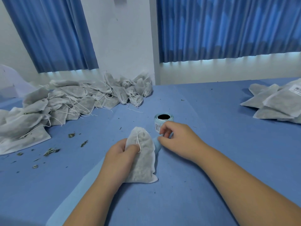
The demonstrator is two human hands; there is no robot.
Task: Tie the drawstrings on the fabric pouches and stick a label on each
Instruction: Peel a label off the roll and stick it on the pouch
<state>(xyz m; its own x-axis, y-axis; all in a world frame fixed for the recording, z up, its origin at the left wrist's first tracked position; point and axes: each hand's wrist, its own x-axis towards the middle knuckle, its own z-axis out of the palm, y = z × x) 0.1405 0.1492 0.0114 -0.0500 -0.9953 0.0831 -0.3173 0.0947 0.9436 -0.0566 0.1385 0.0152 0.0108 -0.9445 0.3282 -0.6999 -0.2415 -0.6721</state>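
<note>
My left hand (120, 154) grips the soft, light white fabric pouch (144, 162) below its neck; my right hand (178, 139) pinches the flimsy tail of the pale-blue label roll (162, 122).

We count one pouch (141, 157) at lower centre, one label roll (163, 119) just above it, and two curtains (228, 26) across the top. Two heaps: the left heap (65, 101) defies our counting; the right heap (275, 101) shows at least four pouches.
</note>
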